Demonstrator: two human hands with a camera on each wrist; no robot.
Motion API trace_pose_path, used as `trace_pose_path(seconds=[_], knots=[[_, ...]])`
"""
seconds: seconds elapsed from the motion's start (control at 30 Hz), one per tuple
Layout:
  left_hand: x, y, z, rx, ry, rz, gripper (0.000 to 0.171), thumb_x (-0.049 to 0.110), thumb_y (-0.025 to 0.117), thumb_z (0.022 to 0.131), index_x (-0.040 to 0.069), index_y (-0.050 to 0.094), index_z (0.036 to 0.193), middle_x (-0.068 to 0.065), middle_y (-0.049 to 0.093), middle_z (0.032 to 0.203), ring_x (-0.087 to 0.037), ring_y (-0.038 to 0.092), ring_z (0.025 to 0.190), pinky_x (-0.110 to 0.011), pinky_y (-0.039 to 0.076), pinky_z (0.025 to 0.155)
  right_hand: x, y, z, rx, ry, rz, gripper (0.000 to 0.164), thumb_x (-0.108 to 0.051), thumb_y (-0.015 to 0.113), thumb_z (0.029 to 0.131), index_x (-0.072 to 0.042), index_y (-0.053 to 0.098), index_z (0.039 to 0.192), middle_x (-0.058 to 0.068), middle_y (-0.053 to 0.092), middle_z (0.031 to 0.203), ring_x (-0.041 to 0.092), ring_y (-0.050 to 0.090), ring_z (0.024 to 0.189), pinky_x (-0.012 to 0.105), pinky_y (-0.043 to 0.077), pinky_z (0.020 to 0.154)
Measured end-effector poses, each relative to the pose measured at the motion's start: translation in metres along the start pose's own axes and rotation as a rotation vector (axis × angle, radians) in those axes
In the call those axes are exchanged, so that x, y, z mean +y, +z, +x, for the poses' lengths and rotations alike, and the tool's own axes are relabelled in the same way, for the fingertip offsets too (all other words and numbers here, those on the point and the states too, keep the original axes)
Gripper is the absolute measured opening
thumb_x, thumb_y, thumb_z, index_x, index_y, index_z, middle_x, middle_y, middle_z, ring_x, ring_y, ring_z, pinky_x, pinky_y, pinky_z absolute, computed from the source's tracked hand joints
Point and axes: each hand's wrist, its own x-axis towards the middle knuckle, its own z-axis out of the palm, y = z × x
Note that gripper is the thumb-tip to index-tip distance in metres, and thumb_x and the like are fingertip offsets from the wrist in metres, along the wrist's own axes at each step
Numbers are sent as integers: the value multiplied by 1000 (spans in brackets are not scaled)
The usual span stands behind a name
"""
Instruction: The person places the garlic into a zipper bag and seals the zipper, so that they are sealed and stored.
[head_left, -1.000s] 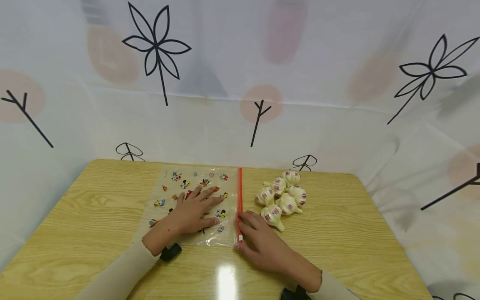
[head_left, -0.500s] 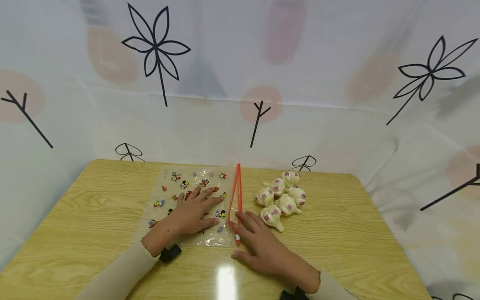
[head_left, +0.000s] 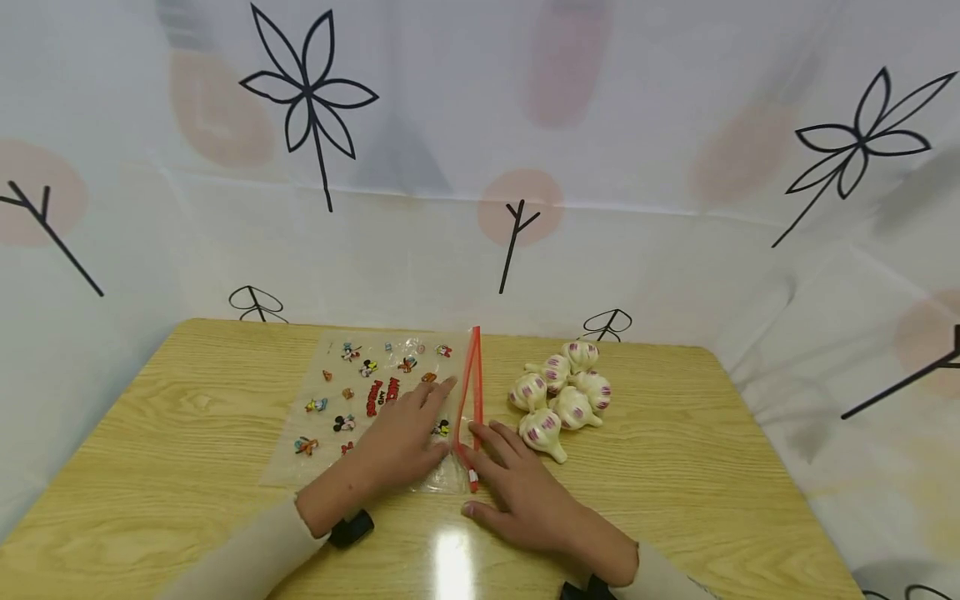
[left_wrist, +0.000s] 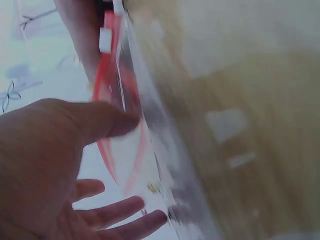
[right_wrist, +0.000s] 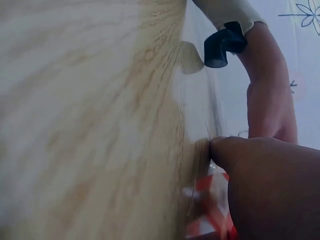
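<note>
A clear zip bag printed with small cartoon figures lies flat on the table, its red zip edge on the right. That mouth gapes, the two red strips standing apart. Over the bag's right half my left hand has its fingers extended toward the mouth. My right hand is at the mouth's near end, fingertips touching the red strips and thumb apart from them. In the left wrist view, the left thumb shows in front of the red rim. Several garlic bulbs lie beyond the right hand.
The wooden table ends at a far edge, close to a pale cloth backdrop with plant drawings. A white slider sits at the near end of the zip. Dark wrist cameras are strapped on both wrists.
The bag's red mouth has parted from a single line into two strips at my right fingers. My left hand has slid right and nearer, uncovering the red lettering.
</note>
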Motion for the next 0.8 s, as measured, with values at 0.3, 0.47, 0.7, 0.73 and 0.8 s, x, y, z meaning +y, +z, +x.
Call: trace_pose_path(seconds=[0.3, 0.47, 0.7, 0.73, 0.8], knots=[[26, 10, -8, 104, 168, 13, 51, 26, 60, 108, 17, 52, 157, -7, 46, 165, -38, 51, 143, -58, 50, 109, -2, 2, -2, 1, -17, -105, 66, -50, 62, 105, -13, 51, 159, 17, 34, 170, 45, 31, 155, 62, 35, 121], [38, 14, -14, 8, 180, 82, 47, 40, 44, 115, 21, 55, 156, -2, 44, 167, -46, 42, 149, -66, 48, 108, -4, 2, -4, -19, 4, -117, 68, -51, 58, 107, -9, 49, 159, 18, 34, 169, 44, 28, 157, 61, 33, 122], [46, 17, -20, -41, 109, 81, 61, 53, 36, 114, 13, 51, 159, -7, 48, 163, -50, 36, 151, -68, 43, 112, -6, 3, -5, -71, 63, -65, 73, -55, 46, 110, -8, 36, 166, 21, 27, 172, 45, 22, 159, 63, 28, 124], [46, 18, -20, -39, 103, 80, 62, 53, 37, 114, 13, 51, 159, -7, 49, 163, -50, 36, 151, -68, 42, 112, -6, 3, -5, -76, 65, -63, 73, -55, 46, 110, -9, 35, 166, 20, 26, 172, 45, 21, 160, 63, 27, 125], [47, 19, -21, -39, 93, 84, 62, 53, 38, 113, 14, 50, 159, -7, 48, 163, -51, 36, 151, -69, 42, 113, -6, 4, -5, -83, 67, -62, 72, -54, 47, 110, -10, 34, 167, 20, 25, 173, 44, 19, 160, 63, 25, 125]])
